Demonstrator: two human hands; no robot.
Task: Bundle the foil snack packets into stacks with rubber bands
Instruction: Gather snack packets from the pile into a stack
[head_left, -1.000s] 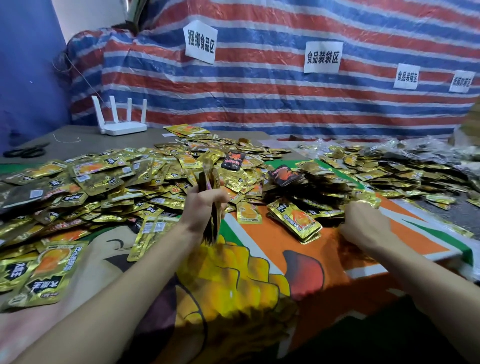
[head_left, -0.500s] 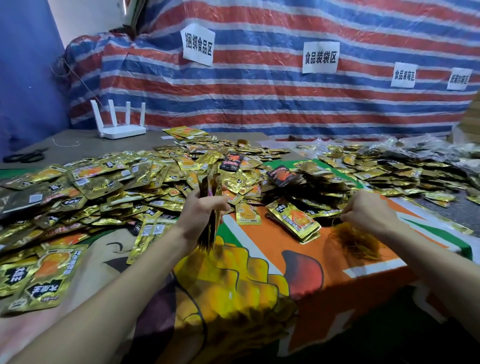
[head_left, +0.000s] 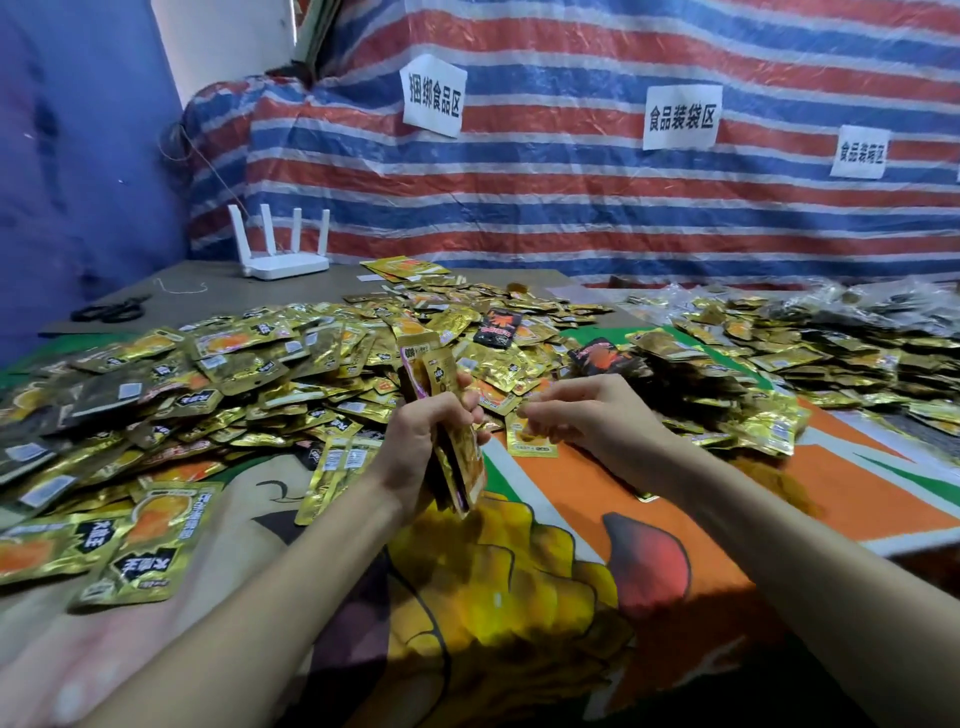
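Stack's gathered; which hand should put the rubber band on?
Right. The left hand grips the packet stack upright, so it is occupied; the right hand is beside it, fingers curled toward it. Whether it pinches a band is unclear.

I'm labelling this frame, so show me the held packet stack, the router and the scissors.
held packet stack (head_left: 434, 370): head view, gold upper end of the front packet.
router (head_left: 287, 267): head view, its white base.
scissors (head_left: 110, 312): head view, the black handles.
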